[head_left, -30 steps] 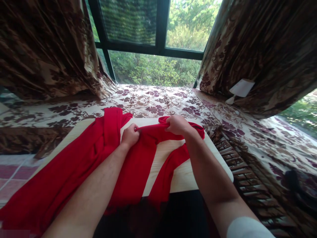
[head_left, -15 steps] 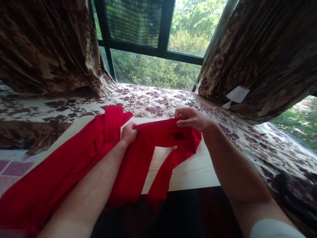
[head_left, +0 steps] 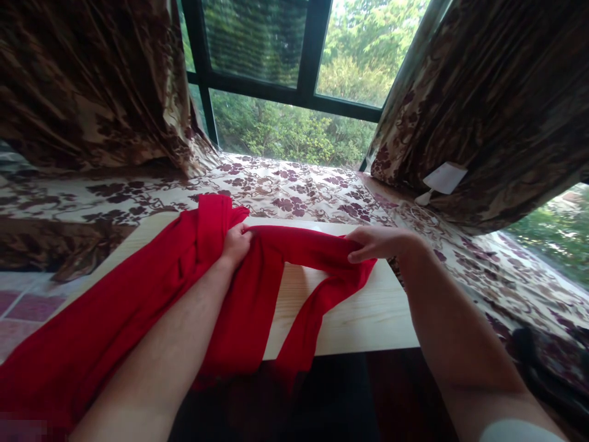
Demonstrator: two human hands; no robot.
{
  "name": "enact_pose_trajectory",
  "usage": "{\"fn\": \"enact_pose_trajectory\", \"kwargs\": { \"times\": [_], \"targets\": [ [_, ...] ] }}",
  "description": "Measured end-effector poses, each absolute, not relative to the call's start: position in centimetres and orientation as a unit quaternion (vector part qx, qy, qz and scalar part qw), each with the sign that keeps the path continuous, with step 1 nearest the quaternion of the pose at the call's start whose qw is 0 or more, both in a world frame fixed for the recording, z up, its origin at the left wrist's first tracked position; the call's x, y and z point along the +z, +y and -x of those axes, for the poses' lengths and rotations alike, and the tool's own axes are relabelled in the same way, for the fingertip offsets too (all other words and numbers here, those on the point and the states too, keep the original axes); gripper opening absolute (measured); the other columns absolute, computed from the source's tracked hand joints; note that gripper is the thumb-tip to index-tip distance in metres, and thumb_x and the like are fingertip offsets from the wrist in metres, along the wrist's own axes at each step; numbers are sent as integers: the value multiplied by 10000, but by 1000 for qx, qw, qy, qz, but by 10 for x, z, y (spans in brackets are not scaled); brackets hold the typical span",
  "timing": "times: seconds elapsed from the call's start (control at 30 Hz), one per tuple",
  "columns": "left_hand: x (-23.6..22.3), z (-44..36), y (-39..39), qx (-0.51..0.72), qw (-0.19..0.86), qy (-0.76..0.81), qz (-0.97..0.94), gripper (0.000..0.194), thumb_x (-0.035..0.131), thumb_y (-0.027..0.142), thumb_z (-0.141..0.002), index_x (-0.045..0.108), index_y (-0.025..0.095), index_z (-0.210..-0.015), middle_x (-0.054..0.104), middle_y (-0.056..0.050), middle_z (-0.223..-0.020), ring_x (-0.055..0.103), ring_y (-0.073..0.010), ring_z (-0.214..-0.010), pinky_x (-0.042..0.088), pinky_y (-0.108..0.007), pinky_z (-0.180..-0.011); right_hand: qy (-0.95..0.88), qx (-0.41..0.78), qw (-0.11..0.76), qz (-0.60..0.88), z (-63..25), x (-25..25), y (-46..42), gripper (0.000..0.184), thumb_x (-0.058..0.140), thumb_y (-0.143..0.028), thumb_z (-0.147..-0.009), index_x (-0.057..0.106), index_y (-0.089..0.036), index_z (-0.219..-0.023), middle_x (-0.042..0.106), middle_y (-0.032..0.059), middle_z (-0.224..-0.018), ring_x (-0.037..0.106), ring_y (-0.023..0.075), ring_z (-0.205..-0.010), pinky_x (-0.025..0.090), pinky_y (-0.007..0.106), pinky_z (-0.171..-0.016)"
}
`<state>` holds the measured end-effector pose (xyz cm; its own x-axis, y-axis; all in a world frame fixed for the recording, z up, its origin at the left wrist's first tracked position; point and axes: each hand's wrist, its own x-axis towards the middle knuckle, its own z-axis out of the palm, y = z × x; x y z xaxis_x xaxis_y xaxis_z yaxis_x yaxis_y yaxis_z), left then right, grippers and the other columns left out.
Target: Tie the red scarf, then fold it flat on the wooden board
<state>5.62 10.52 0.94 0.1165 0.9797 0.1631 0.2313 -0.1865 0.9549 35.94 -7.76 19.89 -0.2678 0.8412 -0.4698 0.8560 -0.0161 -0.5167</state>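
Observation:
A long red strip of cloth, much like a scarf (head_left: 246,307), stretches between my two hands above a pale wooden table (head_left: 359,319). My left hand (head_left: 237,245) is closed on its upper edge, near the middle of the table. To the right, my right hand (head_left: 370,242) pinches the cloth between thumb and fingers. From there a narrower length loops back and hangs over the table's near edge. More red fabric (head_left: 133,301) lies bunched to the left of my left forearm, with a folded end beside my left hand.
Behind the table runs a ledge covered in floral cloth (head_left: 289,184), below a dark-framed window (head_left: 304,98). Patterned curtains (head_left: 101,92) hang on both sides. A small white lamp (head_left: 444,178) stands on the ledge at right. Tiled floor (head_left: 32,301) shows at left.
My right hand has moved right and slightly down with the cloth, and its fingers have closed more over it. The stretch between my hands is narrower. My left hand keeps its hold.

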Motion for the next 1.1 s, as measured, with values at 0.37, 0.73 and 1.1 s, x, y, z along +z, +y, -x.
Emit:
{"fn": "enact_pose_trajectory", "kwargs": {
  "times": [0.37, 0.73, 1.1],
  "targets": [
    [17, -57, 97, 494, 430, 430, -621, 247, 652, 324, -693, 716, 139, -844, 725, -45, -794, 635, -209, -762, 492, -300, -732, 596, -560, -297, -492, -350, 178, -74, 392, 800, -391, -758, 600, -159, -1002, 679, 8, -818, 634, 126, -687, 491, 196, -601],
    [14, -58, 103, 496, 403, 476, -604, 309, 617, 473, -767, 604, 183, -660, 521, 24, -555, 466, -138, -555, 377, -266, -561, 421, -241, -460, -744, -353, 128, 21, 146, 675, -193, -782, 626, -144, -911, 598, -6, -634, 549, 114, -556, 445, 214, -526],
    [12, -58, 108, 468, 377, 474, -643, 347, 578, 511, -800, 602, 184, -689, 525, 18, -592, 475, -148, -593, 368, -281, -591, 557, -346, -222, -721, -388, 96, 21, 324, 731, -231, -757, 713, -171, -1075, 726, 45, -845, 642, 151, -665, 486, 209, -570]
  ]
}}
